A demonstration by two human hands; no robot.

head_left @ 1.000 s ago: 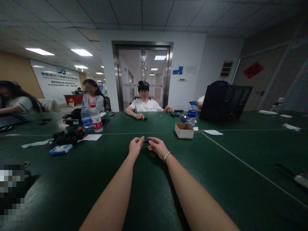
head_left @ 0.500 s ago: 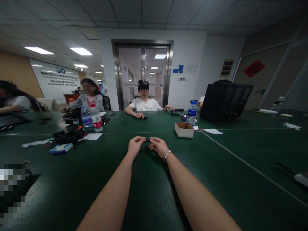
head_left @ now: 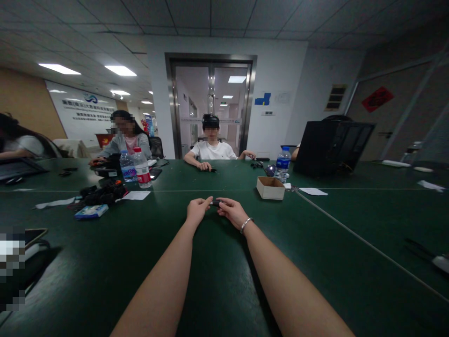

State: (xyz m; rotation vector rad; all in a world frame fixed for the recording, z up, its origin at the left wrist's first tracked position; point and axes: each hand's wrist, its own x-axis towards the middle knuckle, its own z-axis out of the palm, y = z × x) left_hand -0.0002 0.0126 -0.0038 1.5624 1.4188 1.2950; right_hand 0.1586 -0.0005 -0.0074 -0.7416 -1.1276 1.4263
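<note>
A small dark oblong object [head_left: 215, 203] is held between my two hands, just above the green table [head_left: 217, 262]. It is too small for me to tell its kind. My left hand [head_left: 198, 210] pinches its left end between thumb and fingers. On the other end, my right hand [head_left: 233, 212] has its thumb and fingertips closed, with a silver bracelet [head_left: 246, 225] at the wrist. An open cardboard box [head_left: 270, 188] stands beyond my right hand.
Across the table sits a person in a white shirt [head_left: 213, 150]. Two water bottles [head_left: 142, 168] and a dark tangle of gear [head_left: 101, 192] lie to the left, near a blue-and-white packet [head_left: 91, 212]. Another bottle [head_left: 282, 164] and a black computer case [head_left: 333, 147] stand at the right.
The view has shifted slightly. My hands stay almost in place on the dark object, which now shows a little more of its length between them.
</note>
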